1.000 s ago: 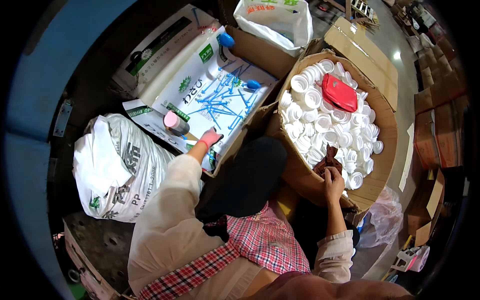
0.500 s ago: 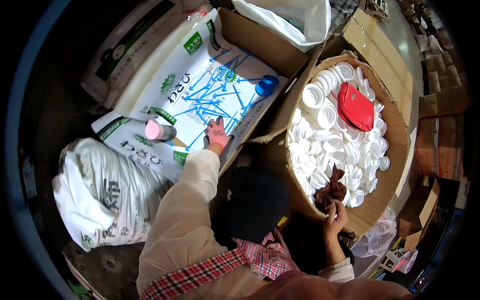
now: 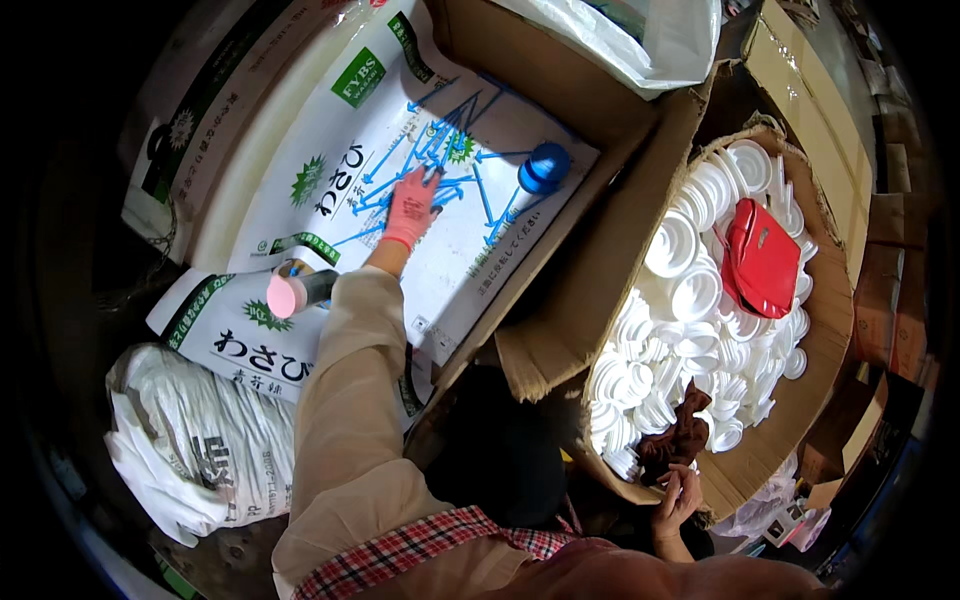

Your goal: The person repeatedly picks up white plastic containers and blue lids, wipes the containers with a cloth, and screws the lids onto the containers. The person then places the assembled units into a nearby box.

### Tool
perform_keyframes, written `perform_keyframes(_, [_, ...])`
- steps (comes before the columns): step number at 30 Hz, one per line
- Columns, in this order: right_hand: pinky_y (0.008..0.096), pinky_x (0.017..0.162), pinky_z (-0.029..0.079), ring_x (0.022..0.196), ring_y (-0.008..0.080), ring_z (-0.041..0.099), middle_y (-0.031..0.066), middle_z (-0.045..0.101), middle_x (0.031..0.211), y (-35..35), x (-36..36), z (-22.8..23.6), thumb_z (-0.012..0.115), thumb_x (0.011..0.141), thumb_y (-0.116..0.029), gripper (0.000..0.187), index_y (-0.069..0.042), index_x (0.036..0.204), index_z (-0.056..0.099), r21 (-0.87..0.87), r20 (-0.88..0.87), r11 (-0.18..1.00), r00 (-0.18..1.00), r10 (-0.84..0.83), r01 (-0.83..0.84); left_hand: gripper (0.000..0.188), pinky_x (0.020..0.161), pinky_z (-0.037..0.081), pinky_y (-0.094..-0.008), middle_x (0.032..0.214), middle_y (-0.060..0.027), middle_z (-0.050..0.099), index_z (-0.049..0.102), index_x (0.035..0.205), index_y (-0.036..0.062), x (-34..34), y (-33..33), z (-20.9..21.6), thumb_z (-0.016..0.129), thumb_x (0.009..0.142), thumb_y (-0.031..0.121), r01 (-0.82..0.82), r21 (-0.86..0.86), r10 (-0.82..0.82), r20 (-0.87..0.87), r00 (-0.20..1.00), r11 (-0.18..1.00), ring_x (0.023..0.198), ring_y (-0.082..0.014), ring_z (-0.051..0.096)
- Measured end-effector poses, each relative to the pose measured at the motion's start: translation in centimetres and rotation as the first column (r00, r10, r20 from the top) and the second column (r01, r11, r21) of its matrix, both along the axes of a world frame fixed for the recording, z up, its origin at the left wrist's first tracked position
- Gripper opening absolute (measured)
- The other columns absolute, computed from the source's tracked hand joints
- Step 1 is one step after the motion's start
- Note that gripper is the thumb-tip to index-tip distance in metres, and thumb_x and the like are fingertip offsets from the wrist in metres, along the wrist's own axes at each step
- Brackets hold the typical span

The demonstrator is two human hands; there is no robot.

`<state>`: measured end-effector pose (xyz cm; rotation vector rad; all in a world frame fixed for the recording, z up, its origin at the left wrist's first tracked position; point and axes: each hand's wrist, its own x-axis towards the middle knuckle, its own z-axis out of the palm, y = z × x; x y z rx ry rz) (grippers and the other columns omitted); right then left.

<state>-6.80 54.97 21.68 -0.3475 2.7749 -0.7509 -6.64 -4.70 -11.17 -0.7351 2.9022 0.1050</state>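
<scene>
My left hand (image 3: 408, 208), in a pink glove with grey fingertips, reaches down among thin blue plastic sticks (image 3: 484, 196). Its fingers are stretched out and apart, touching the sticks. They lie scattered on a white printed sheet (image 3: 345, 130) lining a cardboard box. A roll of blue tape or cord (image 3: 545, 168) sits on the sheet's right side, and a dark jar with a pink lid (image 3: 290, 295) lies left of my forearm. My bare right hand (image 3: 678, 505) is beside a crumpled brown cloth (image 3: 676, 435), fingers loosely bent and apart, with nothing visible in them.
On the right, a large cardboard box (image 3: 775, 455) is filled with white plastic lids (image 3: 690, 290); a red pouch (image 3: 762, 260) lies on them. A white woven sack (image 3: 200, 440) stands at the lower left. A white plastic bag (image 3: 650, 50) is behind the boxes.
My left hand has moved farther onto the sheet, into the blue sticks, which are now bunched closer around it. The whole view has shifted. My right hand stays by the brown cloth.
</scene>
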Motion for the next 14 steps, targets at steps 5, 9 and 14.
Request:
perform_keyframes(5, [0.0330, 0.057, 0.044, 0.060, 0.0226, 0.060, 0.0121, 0.059, 0.067, 0.0, 0.0, -0.2, 0.051, 0.094, -0.022, 0.030, 0.005, 0.089, 0.063, -0.005, 0.051, 0.998, 0.997, -0.063, 0.063, 0.116, 0.107, 0.028, -0.0635, 0.151, -0.0253, 0.030, 0.031, 0.152, 0.0071, -1.8, -5.9, 1.2, 0.076, 0.065, 0.070, -0.424, 0.080, 0.422, 0.042, 0.906, 0.902, 0.140, -0.0412, 0.029])
perform_keyframes(9, [0.0333, 0.057, 0.044, 0.059, 0.0230, 0.060, 0.0124, 0.059, 0.067, 0.3, -0.3, -0.5, 0.050, 0.094, -0.021, 0.028, 0.004, 0.090, 0.063, -0.020, 0.081, 0.998, 0.995, -0.056, 0.058, 0.116, 0.103, 0.031, -0.0680, 0.151, -0.0256, 0.030, 0.029, 0.153, 0.0111, -1.8, -5.4, 0.0, 0.076, 0.065, 0.069, -0.319, 0.178, 0.300, 0.127, 0.945, 0.931, 0.139, -0.0424, 0.030])
perform_keyframes(14, [0.0325, 0.058, 0.046, 0.060, 0.0237, 0.062, 0.0118, 0.062, 0.069, -0.1, -0.8, -0.2, 0.049, 0.095, -0.021, 0.028, 0.003, 0.092, 0.063, -0.007, 0.095, 0.999, 0.995, -0.031, 0.032, 0.095, 0.101, 0.036, -0.0610, 0.156, -0.0199, 0.024, 0.029, 0.155, 0.0207, -0.4, -0.7, -3.0, 0.072, 0.078, 0.058, -0.106, 0.006, 0.101, 0.268, 0.958, 0.994, 0.137, -0.0391, 0.033])
